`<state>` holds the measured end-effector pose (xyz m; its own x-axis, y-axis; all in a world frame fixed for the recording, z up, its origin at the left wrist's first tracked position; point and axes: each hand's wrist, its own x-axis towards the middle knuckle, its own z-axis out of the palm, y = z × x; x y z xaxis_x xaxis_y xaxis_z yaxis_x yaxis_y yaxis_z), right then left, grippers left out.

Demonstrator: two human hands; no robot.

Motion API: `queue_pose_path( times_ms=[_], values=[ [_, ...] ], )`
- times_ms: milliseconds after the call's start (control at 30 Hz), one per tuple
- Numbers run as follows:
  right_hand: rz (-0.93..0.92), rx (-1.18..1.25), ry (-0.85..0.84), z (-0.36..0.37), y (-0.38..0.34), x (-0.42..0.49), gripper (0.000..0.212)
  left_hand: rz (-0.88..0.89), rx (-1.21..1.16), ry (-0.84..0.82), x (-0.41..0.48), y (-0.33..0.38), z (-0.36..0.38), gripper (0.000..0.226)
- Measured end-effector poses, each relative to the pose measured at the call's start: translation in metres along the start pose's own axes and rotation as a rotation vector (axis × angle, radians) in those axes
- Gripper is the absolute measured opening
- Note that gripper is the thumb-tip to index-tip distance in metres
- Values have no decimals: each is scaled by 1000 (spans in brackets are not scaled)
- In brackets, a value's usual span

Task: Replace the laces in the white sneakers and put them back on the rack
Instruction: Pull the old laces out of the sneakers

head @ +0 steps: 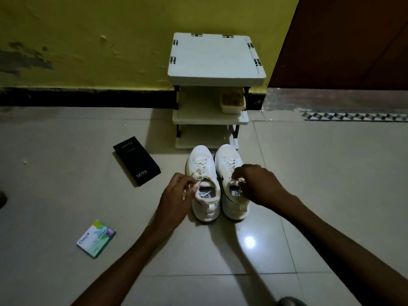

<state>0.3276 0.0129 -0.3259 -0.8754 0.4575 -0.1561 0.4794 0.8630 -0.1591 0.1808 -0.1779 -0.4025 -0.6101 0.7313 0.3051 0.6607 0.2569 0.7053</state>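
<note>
Left hand (176, 193): just left of the pair, fingers curled in a narrow grip at the collar of the left sneaker (204, 184); whether they pinch lace or tongue cannot be told.
Left sneaker: on the floor, upright, toe away from the person, heel toward them, touching or nearly touching its mate.
Laces (204, 166): threaded in both shoes (pale, close to the shoe's own colour).
Right sneaker (231, 182): parallel to the first, toe almost at the foot of the rack.
Right hand (258, 184): just right of the pair, grip narrow and curled over the top of the tongue, pinching there.
Long axis: both shoes run straight from the person toward the rack, so each hand probably has only to work forward along its own shoe.
Nearer hand: each hand is on its own side's shoe; neither needs to cross.
Floor (309, 173): glossy pale tile with a lamp glare near the heels.
Left of the shoes: a small printed carton (96, 239), then a black phone box (136, 161), both well apart from the pair.
Rack (215, 56): white, three shelves, against the yellow wall; a tan item (233, 100) sits on the middle shelf.
Far right: a dark brown door (342, 40).
</note>
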Motion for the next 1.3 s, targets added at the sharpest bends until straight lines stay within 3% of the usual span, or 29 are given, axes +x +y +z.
queue_pose_path(
  times_ms=[167, 333, 467, 600, 833, 1167, 1300],
  values=[
    [42, 185, 142, 17, -35, 17, 18, -148, -28, 23, 30, -17, -10, 15],
    [-10, 256, 130, 33, -41, 31, 16, -213, -114, 7, 43, -15, -1, 11],
    [-48, 285, 70, 34, -47, 51, 25, -283, -92, -32, 38, -15, 10, 27],
    [-91, 172, 41, 33, -51, 69, 14, -248, -16, -71, 41, -20, 12, 41],
    [-53, 325, 316, 11, -30, 73, 11, -281, -31, -192, 49, -20, 5, 25],
    [-28, 318, 135, 15, -23, 39, 13, -315, -38, -345, 64, 1, 1, 24],
    [-41, 331, 88, 24, -33, 40, 13, -319, -58, -336, 63, 1, 3, 8]
  ],
)
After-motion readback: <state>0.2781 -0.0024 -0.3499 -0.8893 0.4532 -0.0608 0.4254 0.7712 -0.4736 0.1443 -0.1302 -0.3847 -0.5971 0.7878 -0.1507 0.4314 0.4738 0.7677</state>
